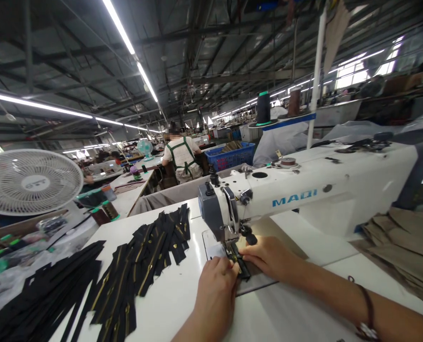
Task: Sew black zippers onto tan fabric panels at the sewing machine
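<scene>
A short black zipper [244,271] with brass-coloured teeth lies under the presser foot of a white sewing machine [293,199]. My left hand [216,285] is closed at its near left side, with fingertips bent down onto the zipper. From the right, my right hand [268,256] reaches in under the machine head, its fingers closed at the zipper's right edge. A piece of brown fabric [259,279] shows beneath the right hand. The fingertips partly cover the zipper, and the needle point is hard to make out. A dark bracelet is around my right wrist.
Black zippers [140,261] with brass teeth lie spread left of the machine, beside black strips [51,285]. Folded khaki fabric [403,251] is stacked at right. A white fan [33,183] stands at left. Thread cones [263,109] sit behind; a person [183,156] works beyond.
</scene>
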Motion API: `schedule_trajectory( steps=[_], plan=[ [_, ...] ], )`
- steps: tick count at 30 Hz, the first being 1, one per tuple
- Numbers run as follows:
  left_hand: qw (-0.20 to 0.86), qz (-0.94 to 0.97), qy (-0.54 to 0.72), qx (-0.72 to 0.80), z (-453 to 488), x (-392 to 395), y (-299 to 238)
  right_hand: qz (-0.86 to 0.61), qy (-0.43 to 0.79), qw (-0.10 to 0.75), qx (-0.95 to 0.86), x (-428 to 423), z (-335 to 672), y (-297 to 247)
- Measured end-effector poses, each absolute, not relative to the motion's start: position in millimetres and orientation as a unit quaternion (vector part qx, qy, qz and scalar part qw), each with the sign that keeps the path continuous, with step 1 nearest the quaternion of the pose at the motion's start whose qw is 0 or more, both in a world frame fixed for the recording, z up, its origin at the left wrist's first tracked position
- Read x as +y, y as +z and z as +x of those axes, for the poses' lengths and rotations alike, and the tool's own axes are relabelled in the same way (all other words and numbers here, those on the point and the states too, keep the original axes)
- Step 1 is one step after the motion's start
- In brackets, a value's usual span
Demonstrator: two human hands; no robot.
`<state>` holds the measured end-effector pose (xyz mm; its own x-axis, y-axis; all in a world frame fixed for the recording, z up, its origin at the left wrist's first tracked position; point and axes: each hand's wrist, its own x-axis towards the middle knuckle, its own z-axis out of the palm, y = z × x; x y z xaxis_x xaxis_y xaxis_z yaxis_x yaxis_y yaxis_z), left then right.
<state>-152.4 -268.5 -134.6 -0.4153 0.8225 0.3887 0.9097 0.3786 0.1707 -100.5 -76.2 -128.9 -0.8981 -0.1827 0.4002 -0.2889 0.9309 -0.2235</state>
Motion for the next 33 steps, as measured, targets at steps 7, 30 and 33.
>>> schedule_trajectory(
  steps=[7,30,33],
  plan=[
    [0.109,-0.528,-0.191,-0.821,-155,-267,-130,0.114,0.122,0.192,-0.967,-78,-105,-130],
    [0.135,-0.569,-0.181,-0.791,-155,-267,-127,-0.010,0.187,0.230,-0.955,-80,-107,-139],
    [0.137,-0.547,-0.213,-0.798,-156,-268,-130,0.050,0.222,0.232,-0.946,-75,-85,-142]
  ],
)
